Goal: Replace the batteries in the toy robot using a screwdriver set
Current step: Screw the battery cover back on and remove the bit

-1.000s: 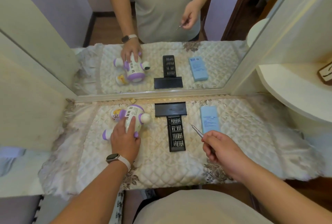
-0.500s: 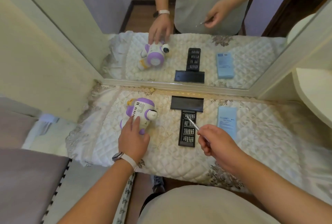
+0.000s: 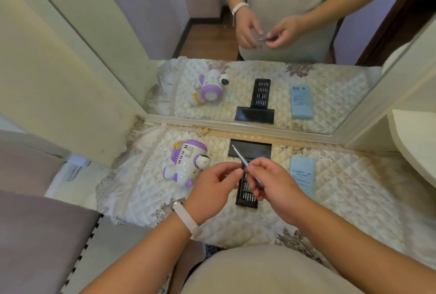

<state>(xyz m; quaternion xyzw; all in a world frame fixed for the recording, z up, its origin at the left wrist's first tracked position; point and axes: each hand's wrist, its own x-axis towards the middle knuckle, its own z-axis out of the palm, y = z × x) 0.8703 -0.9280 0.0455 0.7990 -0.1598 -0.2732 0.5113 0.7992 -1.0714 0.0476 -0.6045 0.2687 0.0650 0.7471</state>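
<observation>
Above quilted cloth, left fingers seemingly touch screwdriver.

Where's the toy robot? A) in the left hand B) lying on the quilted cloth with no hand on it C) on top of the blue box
B: the toy robot lies on the quilted cloth, and the left hand and right hand are both on the screwdriver instead.
</observation>
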